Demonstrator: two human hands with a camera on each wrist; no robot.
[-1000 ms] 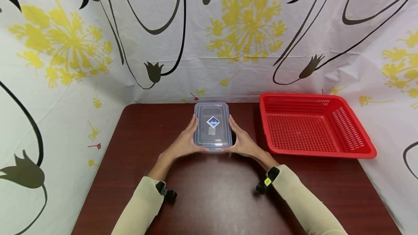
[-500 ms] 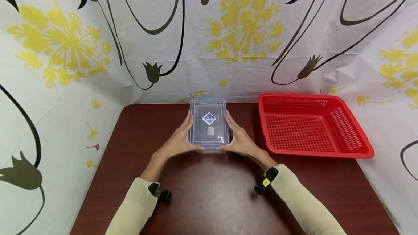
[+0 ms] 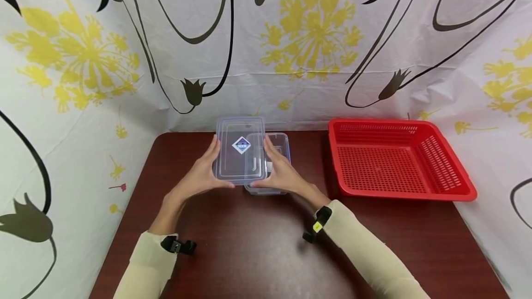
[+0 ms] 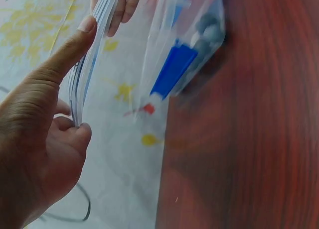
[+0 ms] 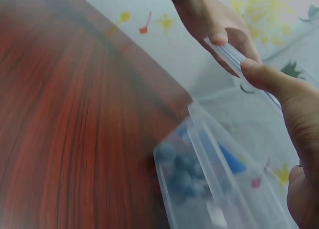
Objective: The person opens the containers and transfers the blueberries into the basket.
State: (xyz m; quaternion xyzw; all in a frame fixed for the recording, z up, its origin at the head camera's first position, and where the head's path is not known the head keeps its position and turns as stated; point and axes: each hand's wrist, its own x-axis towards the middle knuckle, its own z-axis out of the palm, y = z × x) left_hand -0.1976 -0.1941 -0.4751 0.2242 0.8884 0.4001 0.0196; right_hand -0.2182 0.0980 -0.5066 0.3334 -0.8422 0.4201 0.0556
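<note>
Left hand: pinches the left side of the clear lid.
Clear lid: held up, above the left part of the clear box.
Right hand: pinches the lid's right side.
Clear box: on the table, round things inside.
Red basket: on the table, far right.

You are working in what seems a recording booth: flowered cloth is hanging round your table, and you are wearing wrist cameras.
</note>
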